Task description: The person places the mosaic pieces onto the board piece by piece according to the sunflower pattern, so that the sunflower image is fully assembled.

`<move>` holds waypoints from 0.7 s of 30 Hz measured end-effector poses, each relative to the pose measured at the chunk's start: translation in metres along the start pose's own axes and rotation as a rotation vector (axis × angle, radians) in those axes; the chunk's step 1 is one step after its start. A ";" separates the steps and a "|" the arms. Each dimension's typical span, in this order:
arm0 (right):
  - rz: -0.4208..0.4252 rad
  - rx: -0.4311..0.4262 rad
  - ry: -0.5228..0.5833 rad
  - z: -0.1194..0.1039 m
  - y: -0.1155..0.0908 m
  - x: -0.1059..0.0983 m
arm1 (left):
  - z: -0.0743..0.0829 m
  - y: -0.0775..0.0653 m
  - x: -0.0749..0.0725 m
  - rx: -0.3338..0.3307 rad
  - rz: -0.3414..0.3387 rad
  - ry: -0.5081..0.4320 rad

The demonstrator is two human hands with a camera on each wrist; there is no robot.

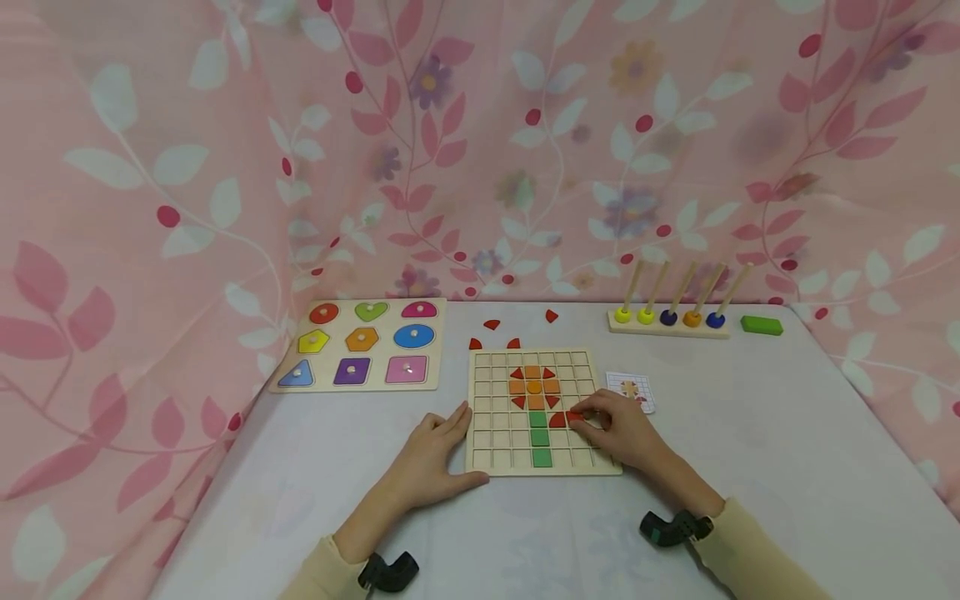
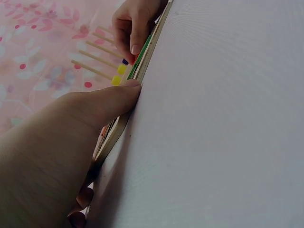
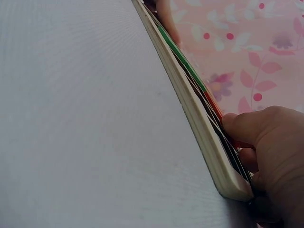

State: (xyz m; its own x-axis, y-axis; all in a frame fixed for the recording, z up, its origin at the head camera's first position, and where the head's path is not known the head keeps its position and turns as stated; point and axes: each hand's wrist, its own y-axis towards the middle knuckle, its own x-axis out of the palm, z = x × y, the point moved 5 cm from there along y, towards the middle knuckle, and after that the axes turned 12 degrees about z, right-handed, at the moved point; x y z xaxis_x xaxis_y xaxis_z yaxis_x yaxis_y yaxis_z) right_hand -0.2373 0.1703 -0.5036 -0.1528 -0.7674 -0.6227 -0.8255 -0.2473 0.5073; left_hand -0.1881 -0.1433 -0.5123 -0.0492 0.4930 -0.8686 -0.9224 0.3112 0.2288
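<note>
A wooden grid board (image 1: 501, 460) lies on the white table. On it, orange squares (image 1: 517, 387) surround an orange round piece (image 1: 534, 387), with red pieces (image 1: 517, 373) at the corners and a column of green squares (image 1: 542, 458) below. My left hand (image 1: 429, 465) rests against the board's left edge and near corner, fingers extended and thumb spread. With thumb and fingertips, my right hand (image 1: 628, 429) pinches a red quarter-circle piece (image 1: 574, 415) over the board's right part. Another red quarter-circle (image 1: 557, 420) lies between it and the green column. In the right wrist view the fingers mostly hide the pinched piece.
Several loose red pieces (image 1: 491, 324) lie beyond the board. A pattern card (image 1: 617, 382) is right of it, beside my right hand. A shape puzzle (image 1: 384, 315) stands back left; a peg stand (image 1: 637, 325) with beads and a green block (image 1: 762, 326) are back right.
</note>
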 end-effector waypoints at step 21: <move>-0.046 0.077 -0.005 0.002 -0.001 0.000 | 0.000 -0.001 0.001 0.003 0.005 0.006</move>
State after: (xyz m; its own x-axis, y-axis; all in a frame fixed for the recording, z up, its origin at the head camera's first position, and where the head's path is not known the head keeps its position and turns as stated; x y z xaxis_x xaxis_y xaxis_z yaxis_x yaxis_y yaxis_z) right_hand -0.2379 0.1716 -0.5052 -0.1165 -0.7537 -0.6468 -0.8712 -0.2352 0.4310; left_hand -0.1871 -0.1428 -0.5135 -0.0566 0.4896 -0.8701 -0.9211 0.3107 0.2347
